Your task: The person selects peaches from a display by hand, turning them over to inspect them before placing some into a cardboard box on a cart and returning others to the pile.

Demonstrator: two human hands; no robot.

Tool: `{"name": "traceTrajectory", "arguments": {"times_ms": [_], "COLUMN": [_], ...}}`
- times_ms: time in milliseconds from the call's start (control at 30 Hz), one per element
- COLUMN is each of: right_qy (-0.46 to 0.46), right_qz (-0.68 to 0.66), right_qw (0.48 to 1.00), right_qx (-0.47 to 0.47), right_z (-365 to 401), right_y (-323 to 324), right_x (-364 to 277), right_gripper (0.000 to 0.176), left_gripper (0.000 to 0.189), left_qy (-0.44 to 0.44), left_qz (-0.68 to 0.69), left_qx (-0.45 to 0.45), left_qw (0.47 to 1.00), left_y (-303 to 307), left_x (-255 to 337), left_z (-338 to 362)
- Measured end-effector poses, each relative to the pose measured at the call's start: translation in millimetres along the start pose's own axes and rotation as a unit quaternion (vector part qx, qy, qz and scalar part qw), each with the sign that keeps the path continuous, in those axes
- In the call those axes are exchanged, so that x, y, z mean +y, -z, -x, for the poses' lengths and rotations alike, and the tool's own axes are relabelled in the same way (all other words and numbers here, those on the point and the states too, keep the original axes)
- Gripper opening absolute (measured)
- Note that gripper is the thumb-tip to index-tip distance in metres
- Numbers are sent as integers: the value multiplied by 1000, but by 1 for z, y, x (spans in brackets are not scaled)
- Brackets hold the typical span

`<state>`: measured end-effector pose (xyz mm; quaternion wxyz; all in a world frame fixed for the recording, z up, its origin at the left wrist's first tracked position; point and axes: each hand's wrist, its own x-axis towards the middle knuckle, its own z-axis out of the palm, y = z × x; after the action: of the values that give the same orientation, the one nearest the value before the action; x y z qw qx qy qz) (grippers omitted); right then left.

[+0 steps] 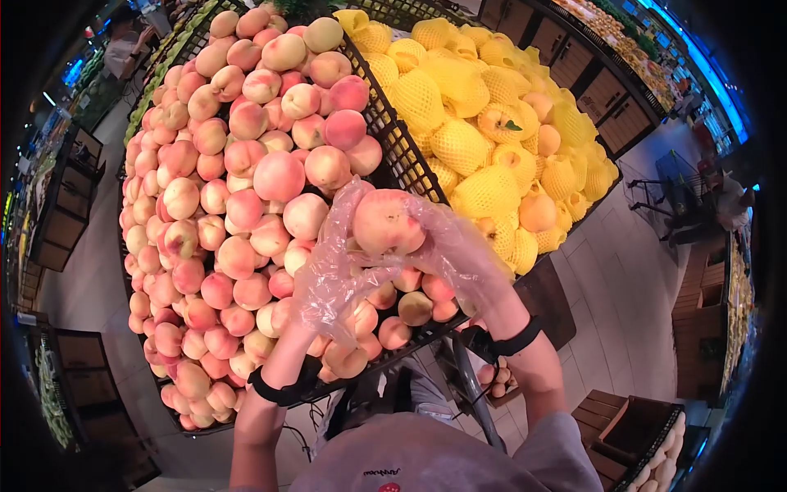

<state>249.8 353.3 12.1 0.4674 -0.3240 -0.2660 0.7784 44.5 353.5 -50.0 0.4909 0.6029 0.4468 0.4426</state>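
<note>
A large pink-and-cream peach (388,220) is held up between my two hands, above the front right of the peach pile. My left hand (332,271), in a clear plastic glove, closes round the peach's left and lower side. From the right, my right hand (449,250) grips the same peach, also in a clear glove. The creased plastic blurs the outlines of my fingers. Beneath and to the left spreads a big heap of loose peaches (244,209) in a black crate.
A black lattice divider (392,123) separates the peaches from fruit in yellow foam nets (459,148). A cart (672,193) and a person (732,205) are at the right. Another person (123,49) is at the upper left. A wooden stand (602,422) is at the lower right.
</note>
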Motion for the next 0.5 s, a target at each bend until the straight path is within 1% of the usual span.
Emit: {"name": "traceTrajectory", "arguments": {"times_ms": [33,133,167,267,367,400,433,500], "right_qy": [-13,-12,-14,19,26,59,90,112], "right_qz": [-20,17,26,36,107,219,328,400], "right_qw": [1000,999,999,999,993,974,940,910], "right_qx": [12,32,19,-16,30,16,2,21], "right_z": [-2,1,4,8,12,12,11,14], "right_y": [2,6,3,-2,-1,6,15,19], "right_x": [8,26,23,24,28,30,32,34], "right_gripper": [36,35,36,36,36,35,34,33], "left_gripper": [71,72,73,75,76,77,78,79], "left_qy": [4,28,36,42,40,38,29,10], "left_qz": [18,87,107,151,178,188,187,181], "left_qx": [-7,-31,-36,-40,-37,-37,-36,-34], "left_qw": [1000,995,993,987,983,981,981,983], "left_y": [2,2,4,6,4,5,5,6], "left_x": [4,12,13,13,11,14,16,20], "left_z": [1,7,11,20,27,30,32,35]}}
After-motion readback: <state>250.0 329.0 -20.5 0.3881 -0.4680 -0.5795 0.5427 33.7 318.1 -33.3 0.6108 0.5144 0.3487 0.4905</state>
